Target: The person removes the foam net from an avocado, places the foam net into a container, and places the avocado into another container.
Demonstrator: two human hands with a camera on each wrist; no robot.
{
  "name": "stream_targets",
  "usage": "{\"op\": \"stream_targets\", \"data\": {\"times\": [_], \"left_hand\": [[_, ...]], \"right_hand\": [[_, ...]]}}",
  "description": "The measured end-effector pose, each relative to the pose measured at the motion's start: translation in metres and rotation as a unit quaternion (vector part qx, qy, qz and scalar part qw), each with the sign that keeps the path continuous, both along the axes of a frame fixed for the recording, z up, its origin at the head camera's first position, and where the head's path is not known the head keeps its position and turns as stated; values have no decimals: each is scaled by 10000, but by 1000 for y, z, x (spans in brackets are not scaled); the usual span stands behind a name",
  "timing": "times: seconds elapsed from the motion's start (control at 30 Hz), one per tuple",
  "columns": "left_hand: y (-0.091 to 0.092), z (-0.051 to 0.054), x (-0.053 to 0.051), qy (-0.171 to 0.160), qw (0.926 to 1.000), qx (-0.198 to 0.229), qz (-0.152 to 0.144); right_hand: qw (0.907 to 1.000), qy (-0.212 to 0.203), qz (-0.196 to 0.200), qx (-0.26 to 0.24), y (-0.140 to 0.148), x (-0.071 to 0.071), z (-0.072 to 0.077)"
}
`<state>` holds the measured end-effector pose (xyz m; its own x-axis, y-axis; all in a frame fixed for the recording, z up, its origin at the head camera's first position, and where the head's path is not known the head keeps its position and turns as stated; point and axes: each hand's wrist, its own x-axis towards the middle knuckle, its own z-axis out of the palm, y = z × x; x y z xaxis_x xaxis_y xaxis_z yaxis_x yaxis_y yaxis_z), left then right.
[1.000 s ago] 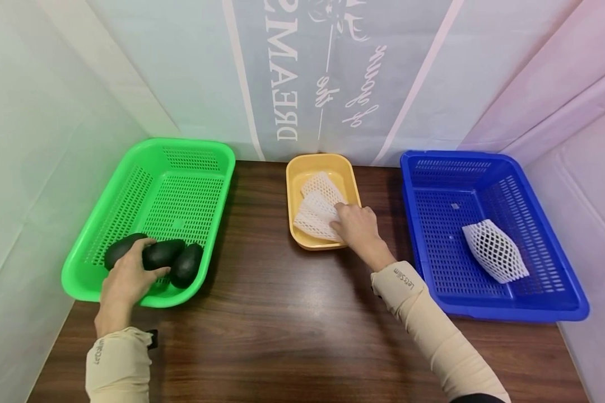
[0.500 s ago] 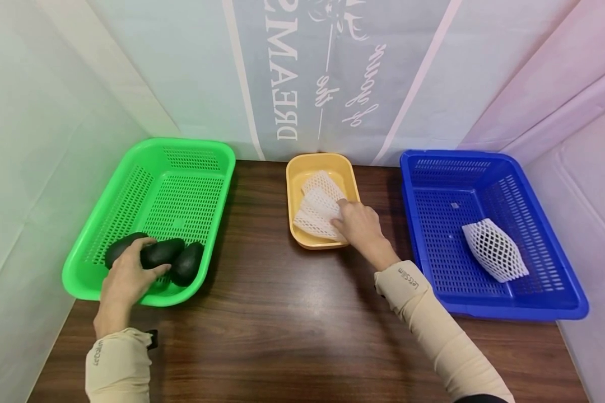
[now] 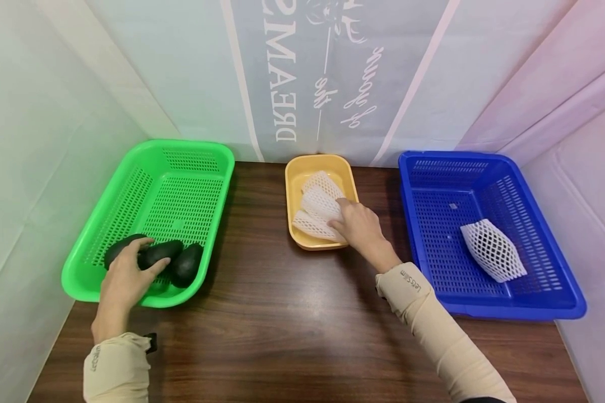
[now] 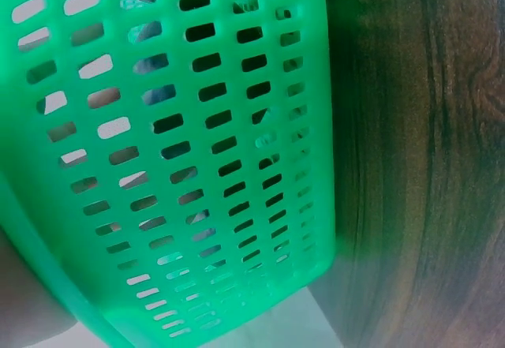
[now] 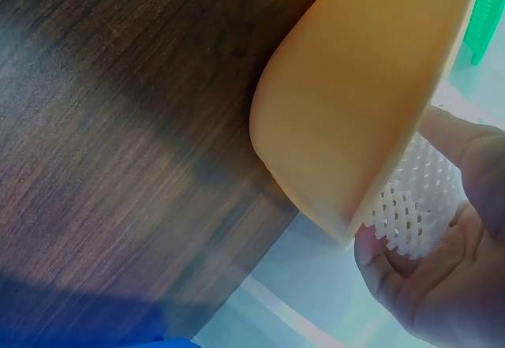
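Note:
In the head view, three dark avocados lie at the near end of the green basket (image 3: 178, 210). My left hand (image 3: 125, 282) grips the middle avocado (image 3: 167, 251) between thumb and fingers. The left avocado (image 3: 117, 252) is partly behind those fingers, and the right avocado (image 3: 187, 266) lies beside. My right hand (image 3: 361, 228) pinches a white foam net sleeve (image 3: 322, 202) in the yellow tray (image 3: 293, 193); more netting lies under it. The right wrist view has the foam net (image 5: 418, 194) between thumb and fingers. Only the basket's perforated side (image 4: 181, 135) fills most of the left wrist view.
A blue basket (image 3: 433, 240) stands on the right, with a dark fruit in a white foam net (image 3: 493, 250) inside. All containers stand on a brown wooden table (image 3: 282, 336). A printed cloth (image 3: 312, 84) hangs behind, with pale walls at both sides.
The foam net in my right hand has shifted and folded slightly, showing more of the netting beneath. My left hand and the middle avocado have moved slightly left.

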<state>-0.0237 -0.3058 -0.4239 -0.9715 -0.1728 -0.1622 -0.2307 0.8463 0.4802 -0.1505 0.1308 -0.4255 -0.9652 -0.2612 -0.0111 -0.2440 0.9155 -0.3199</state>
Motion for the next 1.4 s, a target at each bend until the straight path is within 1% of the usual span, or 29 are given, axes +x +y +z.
{"op": "stream_targets", "data": {"times": [0.37, 0.63, 0.87, 1.17, 1.4], "left_hand": [[5, 3, 3, 360, 9991, 195, -106], [11, 8, 0, 555, 9964, 473, -441], [17, 14, 0, 551, 9946, 653, -595], [28, 23, -1, 471, 9927, 791, -774], [34, 24, -2, 451, 9906, 856, -962]], "right_hand": [[9998, -151, -108, -118, 2, 0, 5], [9993, -263, -223, -143, 5, 1, 10], [9987, -362, -304, -181, 7, 2, 18], [9986, -235, -313, -356, 14, 5, 26], [9968, -344, -434, -576, 24, 8, 34]]}}
